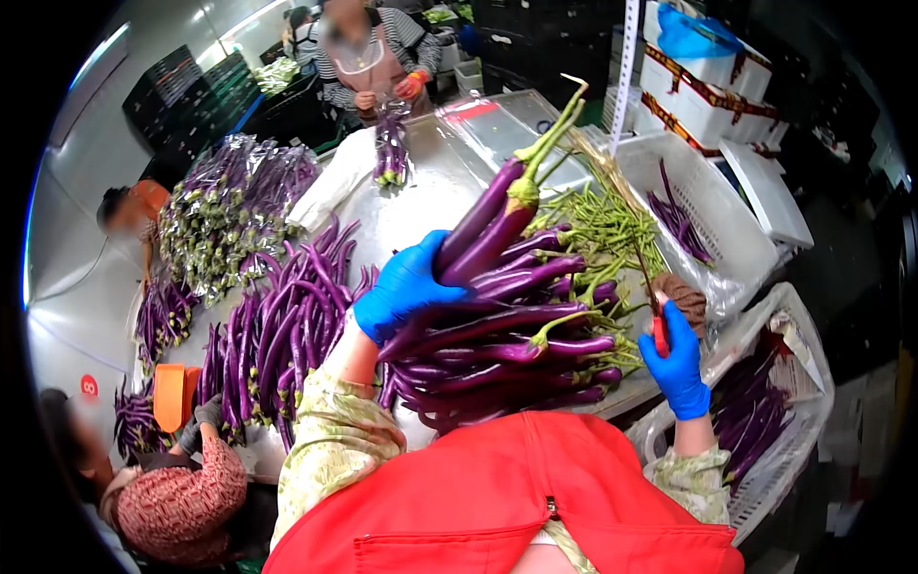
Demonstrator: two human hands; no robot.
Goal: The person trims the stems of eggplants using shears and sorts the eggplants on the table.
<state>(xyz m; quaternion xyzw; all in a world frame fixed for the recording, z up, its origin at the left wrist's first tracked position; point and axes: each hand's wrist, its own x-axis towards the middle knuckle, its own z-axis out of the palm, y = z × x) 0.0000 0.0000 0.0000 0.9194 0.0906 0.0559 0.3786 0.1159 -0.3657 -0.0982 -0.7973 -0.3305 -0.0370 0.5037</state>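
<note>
My left hand [406, 285], in a blue glove, grips the lower ends of a few purple eggplants [490, 222], their green stems pointing up and right. Beneath and beside it lies a large pile of eggplants [507, 349] on the metal table [435, 206]. At the right, my right hand [677, 359], also gloved in blue, is closed around the red handle of a tool [660, 330] with a thin dark blade pointing up. The blade lies near cut green stems [612, 225] heaped at the table's right side. A brown bundle [681, 298] is just behind that hand.
More eggplants [282, 330] and plastic-wrapped bunches [229, 210] cover the left side. White crates [736, 225] with eggplants stand at the right. One person [378, 57] holds a wrapped bunch across the table; others are at the left [172, 488]. An orange container [175, 397] stands at lower left.
</note>
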